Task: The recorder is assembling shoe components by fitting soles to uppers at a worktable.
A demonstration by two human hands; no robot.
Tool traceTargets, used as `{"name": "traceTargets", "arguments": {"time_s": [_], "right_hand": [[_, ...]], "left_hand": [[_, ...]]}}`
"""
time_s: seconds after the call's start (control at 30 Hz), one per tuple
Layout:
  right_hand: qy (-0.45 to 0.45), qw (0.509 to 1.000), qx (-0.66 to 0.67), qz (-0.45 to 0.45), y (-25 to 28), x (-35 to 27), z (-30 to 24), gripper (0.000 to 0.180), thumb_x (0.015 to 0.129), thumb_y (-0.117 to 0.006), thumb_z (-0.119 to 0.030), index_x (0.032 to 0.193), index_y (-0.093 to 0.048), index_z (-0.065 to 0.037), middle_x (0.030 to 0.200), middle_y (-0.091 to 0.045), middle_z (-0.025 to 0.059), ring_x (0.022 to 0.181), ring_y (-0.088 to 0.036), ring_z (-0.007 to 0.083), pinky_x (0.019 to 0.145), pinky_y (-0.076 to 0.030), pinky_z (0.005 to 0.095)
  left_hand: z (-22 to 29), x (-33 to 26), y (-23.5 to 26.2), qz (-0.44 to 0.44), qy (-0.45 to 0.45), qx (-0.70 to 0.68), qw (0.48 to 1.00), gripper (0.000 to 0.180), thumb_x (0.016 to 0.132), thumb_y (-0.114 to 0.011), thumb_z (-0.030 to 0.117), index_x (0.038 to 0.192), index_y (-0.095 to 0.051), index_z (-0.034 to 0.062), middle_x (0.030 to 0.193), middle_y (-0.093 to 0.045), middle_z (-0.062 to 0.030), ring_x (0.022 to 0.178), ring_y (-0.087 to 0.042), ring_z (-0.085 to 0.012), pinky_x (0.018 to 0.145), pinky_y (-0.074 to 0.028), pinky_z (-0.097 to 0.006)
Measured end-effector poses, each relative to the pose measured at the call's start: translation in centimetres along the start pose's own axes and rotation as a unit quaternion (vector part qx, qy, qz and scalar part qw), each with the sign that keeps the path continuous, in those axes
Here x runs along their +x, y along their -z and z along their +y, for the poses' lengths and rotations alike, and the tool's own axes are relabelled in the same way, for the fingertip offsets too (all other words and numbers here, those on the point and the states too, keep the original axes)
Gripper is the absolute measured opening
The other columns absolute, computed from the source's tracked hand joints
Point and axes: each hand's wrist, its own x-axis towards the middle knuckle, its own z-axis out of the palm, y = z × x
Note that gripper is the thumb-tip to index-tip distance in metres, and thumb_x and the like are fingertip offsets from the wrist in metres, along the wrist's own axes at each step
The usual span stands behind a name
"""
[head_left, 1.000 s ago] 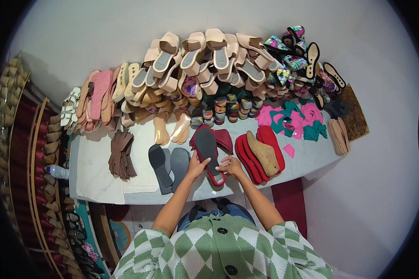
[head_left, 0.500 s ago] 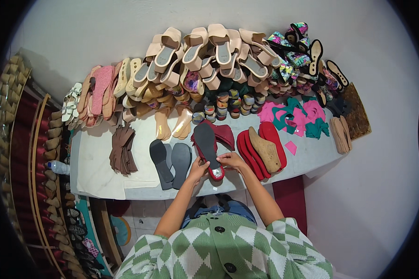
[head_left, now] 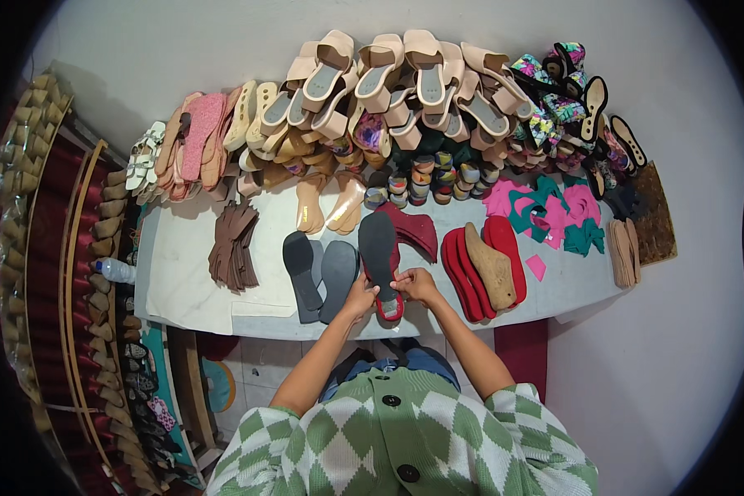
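Near the front edge of the table, I hold a red sandal (head_left: 391, 317) with a dark grey outsole (head_left: 377, 248) lying along it. My left hand (head_left: 362, 296) grips the near end from the left side. On the opposite side, my right hand (head_left: 416, 284) pinches the edge of the outsole with thumb and fingers. Dark red strap material (head_left: 413, 231) shows beyond the outsole, to its right. Just left of my hands rest loose dark grey outsoles (head_left: 339, 277). Right of them are red insole-shaped pieces (head_left: 461, 277) with a wooden shoe last (head_left: 489, 269) on top.
Finished beige heeled sandals (head_left: 380, 70) are piled along the back wall. Brown strips (head_left: 233, 248) lie at left, tan insoles (head_left: 310, 202) in the middle, pink and green scraps (head_left: 554, 207) at right. A shelf of shoe lasts (head_left: 103, 248) and a water bottle (head_left: 116, 270) stand left.
The view has shifted, so the table sits farther right and slightly higher. The outsole is turned a little more upright, and less red shows on its left side. Both hands keep their hold.
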Motion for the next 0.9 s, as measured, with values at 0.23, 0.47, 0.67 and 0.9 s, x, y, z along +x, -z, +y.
{"name": "traceTargets", "arguments": {"time_s": [0.23,0.47,0.67,0.9], "right_hand": [[0.006,0.999,0.038,-0.009,0.3,-1.7,-1.1,0.032,0.068,-0.075,-0.015,0.089,-0.058,0.0,0.073,-0.059,0.0031,0.062,-0.058,0.0119,0.05,-0.05,0.0273],[-0.052,0.995,0.075,-0.032,1.4,-2.2,-0.5,0.038,0.064,-0.078,-0.016,0.093,-0.058,0.0,0.078,-0.061,0.0041,0.069,-0.059,0.0132,0.054,-0.052,0.0288],[-0.024,0.997,0.068,0.036,0.4,-2.3,0.4,0.039,0.061,-0.08,-0.016,0.089,-0.06,0.001,0.076,-0.062,0.0051,0.064,-0.059,0.0122,0.052,-0.048,0.0255],[0.045,0.997,0.027,0.054,1.0,-1.6,1.5,0.038,0.061,-0.08,-0.018,0.086,-0.061,0.001,0.074,-0.063,0.0063,0.062,-0.058,0.0111,0.056,-0.047,0.0225]], "left_hand": [[0.3,-0.7,1.3,-0.108,0.027,-0.117,0.987,0.05,0.086,-0.051,0.006,0.131,-0.03,0.0103,0.129,-0.041,-0.0029,0.106,-0.05,-0.015,0.073,-0.047,-0.03],[0.4,0.0,-0.3,-0.084,-0.024,0.014,0.996,0.046,0.084,-0.052,0.003,0.126,-0.033,0.0046,0.123,-0.045,-0.0093,0.094,-0.056,-0.0164,0.066,-0.049,-0.027],[-2.3,2.0,-0.6,-0.004,-0.066,0.049,0.997,0.042,0.082,-0.052,-0.001,0.121,-0.035,0.0037,0.117,-0.048,-0.0106,0.089,-0.058,-0.018,0.064,-0.05,-0.028],[-2.1,2.3,-0.3,-0.005,-0.039,0.077,0.996,0.046,0.082,-0.055,0.002,0.122,-0.033,0.0072,0.119,-0.047,-0.0106,0.09,-0.058,-0.0202,0.063,-0.05,-0.033]]}}
